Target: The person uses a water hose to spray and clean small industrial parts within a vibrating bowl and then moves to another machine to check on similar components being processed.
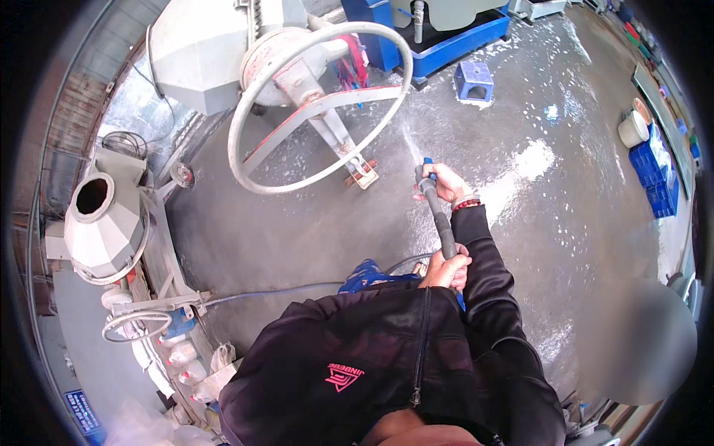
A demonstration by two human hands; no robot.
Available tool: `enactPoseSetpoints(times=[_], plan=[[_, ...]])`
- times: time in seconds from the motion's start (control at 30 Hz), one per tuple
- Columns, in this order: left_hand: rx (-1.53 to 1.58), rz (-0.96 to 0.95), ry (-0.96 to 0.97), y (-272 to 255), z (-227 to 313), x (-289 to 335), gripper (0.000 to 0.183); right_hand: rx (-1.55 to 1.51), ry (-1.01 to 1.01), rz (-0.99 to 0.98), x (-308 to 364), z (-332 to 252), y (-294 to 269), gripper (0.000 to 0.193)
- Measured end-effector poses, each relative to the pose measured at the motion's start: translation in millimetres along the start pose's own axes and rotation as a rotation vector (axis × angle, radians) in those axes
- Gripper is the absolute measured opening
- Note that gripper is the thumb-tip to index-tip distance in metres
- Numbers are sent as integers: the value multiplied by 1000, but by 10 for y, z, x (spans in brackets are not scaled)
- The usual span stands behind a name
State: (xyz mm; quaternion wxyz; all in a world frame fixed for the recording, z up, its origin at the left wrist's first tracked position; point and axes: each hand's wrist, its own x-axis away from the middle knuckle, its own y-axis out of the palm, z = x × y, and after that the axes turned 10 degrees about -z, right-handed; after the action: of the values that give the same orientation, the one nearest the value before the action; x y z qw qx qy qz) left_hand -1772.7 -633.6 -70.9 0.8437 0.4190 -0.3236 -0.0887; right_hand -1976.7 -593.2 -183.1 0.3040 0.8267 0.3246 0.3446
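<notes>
I hold a dark grey spray lance (440,223) with both hands, and a white water jet (411,141) leaves its far end toward the wet floor (297,223). My right hand (446,183), with red beads and a pale band at its wrist, is closed round the front of the lance beside a blue part. Nearer my body, my left hand (446,270) is wrapped round its rear end. Ahead and left of the jet stands a large pale handwheel (242,111), joined to a grey angular drum machine (201,63).
A hose (275,288) runs across the floor by my feet. At left is a smaller drum machine (108,230) with a small handwheel (136,325). A blue stool (474,80) stands beyond the jet; blue crates (654,178) and a white bucket (634,129) stand at right.
</notes>
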Motion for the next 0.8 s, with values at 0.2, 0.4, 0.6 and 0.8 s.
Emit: enactPoseSetpoints(times=[0.2, 0.4, 0.6, 0.8], plan=[[-17, 48, -11, 187, 100, -343, 13, 103, 17, 201, 27, -352, -123, 2], [5, 34, -39, 119, 393, -880, 12, 139, 24, 239, -382, -674, -527, 9], [48, -21, -107, -28, 974, -1632, 10, 103, 102, 273, -1029, -1037, -1129, 13], [158, -101, -88, 12, 1620, -2237, 10, 135, 97, 222, -1599, -1881, -1078, 10]])
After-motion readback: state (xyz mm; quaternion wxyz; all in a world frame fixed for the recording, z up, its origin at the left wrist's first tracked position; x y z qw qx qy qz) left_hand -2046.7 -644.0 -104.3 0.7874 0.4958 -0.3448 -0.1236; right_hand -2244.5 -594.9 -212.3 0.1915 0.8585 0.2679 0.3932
